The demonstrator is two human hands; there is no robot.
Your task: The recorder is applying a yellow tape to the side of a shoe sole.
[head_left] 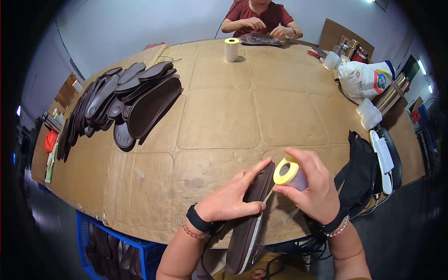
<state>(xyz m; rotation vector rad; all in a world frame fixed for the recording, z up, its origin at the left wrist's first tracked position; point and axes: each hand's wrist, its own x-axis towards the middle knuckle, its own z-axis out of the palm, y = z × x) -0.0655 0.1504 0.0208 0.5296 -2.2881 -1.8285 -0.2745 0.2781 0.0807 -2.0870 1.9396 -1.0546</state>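
Observation:
My left hand (231, 198) grips a long dark brown shoe sole (249, 224) held on edge over the near rim of the cardboard-covered table (219, 121). My right hand (310, 184) holds a roll of yellow tape (287, 171) against the sole's upper end, and a pale strip of tape runs along the sole's edge. A black band is on my left wrist, and both wrists wear thin bracelets.
A pile of dark soles (119, 100) lies at the table's left. Another tape roll (232, 49) stands at the far side, where another person (261, 18) handles a dark sole. A white bag (366, 79), cups, flasks and a black bag (361, 175) crowd the right. A blue crate (116, 247) holding soles sits below.

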